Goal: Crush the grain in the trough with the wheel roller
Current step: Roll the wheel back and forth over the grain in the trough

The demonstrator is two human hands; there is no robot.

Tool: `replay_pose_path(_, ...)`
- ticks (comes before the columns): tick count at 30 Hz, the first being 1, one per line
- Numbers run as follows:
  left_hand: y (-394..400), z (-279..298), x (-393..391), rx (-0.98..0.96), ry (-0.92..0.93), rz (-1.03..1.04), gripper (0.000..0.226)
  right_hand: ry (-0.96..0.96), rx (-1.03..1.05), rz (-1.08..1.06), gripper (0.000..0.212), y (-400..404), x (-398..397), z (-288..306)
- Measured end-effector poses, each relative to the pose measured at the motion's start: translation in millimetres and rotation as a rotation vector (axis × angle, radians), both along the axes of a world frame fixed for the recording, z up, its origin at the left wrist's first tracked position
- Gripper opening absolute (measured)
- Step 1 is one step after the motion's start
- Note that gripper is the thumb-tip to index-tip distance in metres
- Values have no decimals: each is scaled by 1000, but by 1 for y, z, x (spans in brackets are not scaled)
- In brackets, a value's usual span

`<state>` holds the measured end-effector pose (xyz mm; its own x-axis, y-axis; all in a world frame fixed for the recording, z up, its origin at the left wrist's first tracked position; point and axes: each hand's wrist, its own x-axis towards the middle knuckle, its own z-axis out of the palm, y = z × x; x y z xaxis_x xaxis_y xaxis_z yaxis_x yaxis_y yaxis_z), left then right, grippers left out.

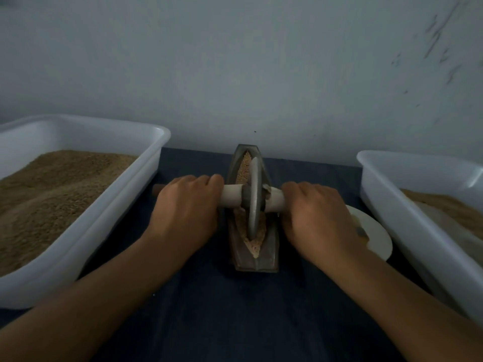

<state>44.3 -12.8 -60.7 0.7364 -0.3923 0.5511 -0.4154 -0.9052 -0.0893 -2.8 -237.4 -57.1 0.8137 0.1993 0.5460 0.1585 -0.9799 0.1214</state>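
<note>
A dark boat-shaped trough lies lengthwise on the dark cloth at the centre. Pale grain fills its groove, seen at both ends. The grey wheel roller stands upright in the groove near the middle, on a pale wooden axle that runs left to right. My left hand grips the axle's left side, with the axle's tip showing beyond it. My right hand grips the right side.
A large white tub heaped with brown grain stands at the left. Another white tub with paler material is at the right. A white plate lies partly under my right wrist. A grey wall stands close behind the table.
</note>
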Motion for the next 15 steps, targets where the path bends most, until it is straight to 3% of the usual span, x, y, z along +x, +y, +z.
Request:
replay_pose_path(6,-8,-4,10,49,-63,-30,32,42,5,-34,16,-7,11,-9)
replay_pose_path(15,-23,-2,88,-2,113,60,34,30,-128,-109,17,-10,91,3)
